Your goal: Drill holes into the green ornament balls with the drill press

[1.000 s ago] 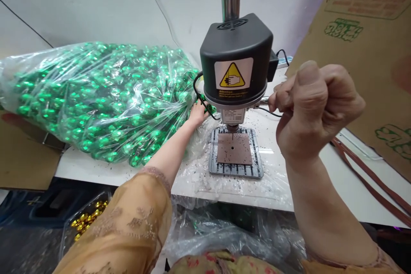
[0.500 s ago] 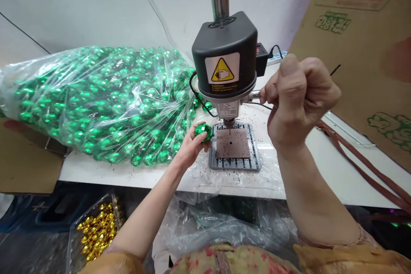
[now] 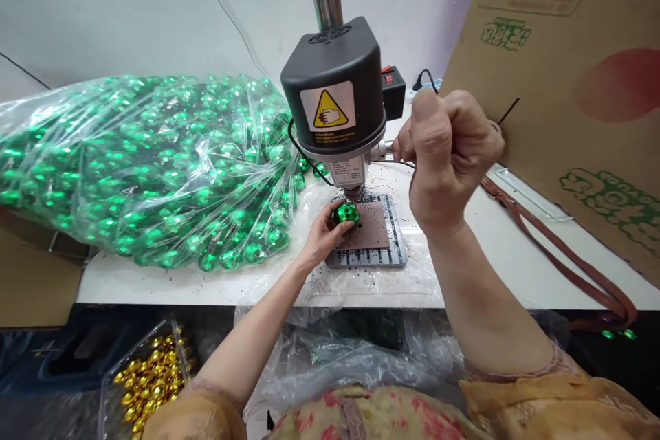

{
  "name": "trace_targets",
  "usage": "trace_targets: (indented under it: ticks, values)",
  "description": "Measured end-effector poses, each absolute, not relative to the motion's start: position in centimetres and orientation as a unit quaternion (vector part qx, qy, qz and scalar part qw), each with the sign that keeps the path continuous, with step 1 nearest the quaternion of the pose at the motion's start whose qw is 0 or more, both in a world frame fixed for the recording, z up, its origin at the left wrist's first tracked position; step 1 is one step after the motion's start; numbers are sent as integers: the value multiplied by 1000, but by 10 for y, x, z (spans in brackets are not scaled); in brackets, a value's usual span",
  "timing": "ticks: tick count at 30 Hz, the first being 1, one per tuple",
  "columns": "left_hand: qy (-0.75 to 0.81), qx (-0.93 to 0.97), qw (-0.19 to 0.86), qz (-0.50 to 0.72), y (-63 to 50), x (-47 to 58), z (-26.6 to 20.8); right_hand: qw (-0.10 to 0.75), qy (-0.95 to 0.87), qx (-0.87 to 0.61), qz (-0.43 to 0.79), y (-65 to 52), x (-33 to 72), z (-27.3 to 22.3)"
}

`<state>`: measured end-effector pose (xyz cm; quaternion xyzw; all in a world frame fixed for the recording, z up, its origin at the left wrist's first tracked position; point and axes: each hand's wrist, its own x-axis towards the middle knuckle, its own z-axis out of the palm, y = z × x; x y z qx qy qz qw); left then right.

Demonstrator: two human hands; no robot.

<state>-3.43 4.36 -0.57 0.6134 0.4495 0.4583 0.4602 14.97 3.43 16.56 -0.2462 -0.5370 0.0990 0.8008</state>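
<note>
My left hand [image 3: 326, 232] pinches a shiny green faceted ball [image 3: 346, 215] between thumb and fingers. The ball is under the chuck of a black bench drill press [image 3: 335, 89], over the brown board [image 3: 368, 227] on the grey slotted base plate [image 3: 396, 237]. The ball hides the drill bit's tip, so I cannot tell whether they touch. My right hand [image 3: 448, 158] is closed in a fist around the drill press's feed handle [image 3: 388, 149], at the right of the machine. Dark shavings are scattered over the board and plate.
A large clear plastic bag [image 3: 149, 165] full of green balls lies left on the white table [image 3: 155, 289]. Below the table edge stands a clear bin [image 3: 103, 392] of gold balls [image 3: 155, 375]. A cardboard box [image 3: 562, 103] and a brown strap [image 3: 557, 254] are at right.
My left hand has carried the green ball from the plate's left edge to the right, over the board beneath the chuck. My right hand stays on the handle. The view has shifted slightly.
</note>
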Motion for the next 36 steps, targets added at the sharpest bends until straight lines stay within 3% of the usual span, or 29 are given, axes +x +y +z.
trace_targets:
  ticks: [16, 36]
  values:
    - [478, 709, 305, 419, 37, -18, -6, 792, -540, -272, 83, 35, 149, 165]
    - [453, 699, 342, 436, 34, -12, -20, 834, -528, -154, 48, 36, 147, 140]
